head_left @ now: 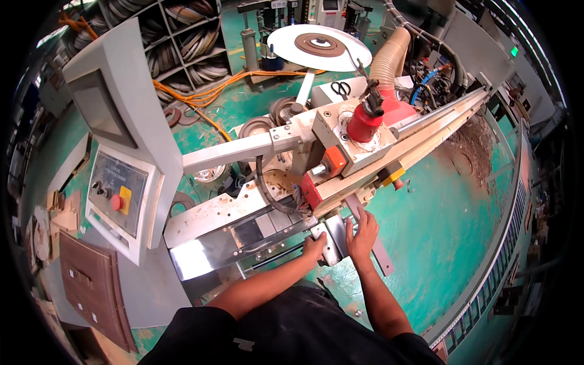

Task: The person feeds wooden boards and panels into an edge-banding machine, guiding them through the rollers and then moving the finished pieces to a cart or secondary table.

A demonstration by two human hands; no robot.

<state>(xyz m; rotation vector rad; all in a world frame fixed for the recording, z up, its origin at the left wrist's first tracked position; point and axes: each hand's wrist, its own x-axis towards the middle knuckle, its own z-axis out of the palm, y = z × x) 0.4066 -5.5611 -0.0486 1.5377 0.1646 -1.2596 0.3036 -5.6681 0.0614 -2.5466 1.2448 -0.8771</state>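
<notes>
Crowding both hands (314, 248) (363, 233), grip unclear on the metal block (336, 232), stands the machine head (331, 135).

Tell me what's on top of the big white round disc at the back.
A flat brown ring-shaped coil lies on the white round disc, near its middle. The disc's surface beneath the coil is covered and can't be seen.

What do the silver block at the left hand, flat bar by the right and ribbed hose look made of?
Silver block: likely metal, smooth; crisp edges, bright sheen.
Flat bar: probably metal, dull; thin, straight, seemingly drilled near its end; coating possible.
Ribbed hose: likely flexible plastic, beige; ridged wall.
</notes>
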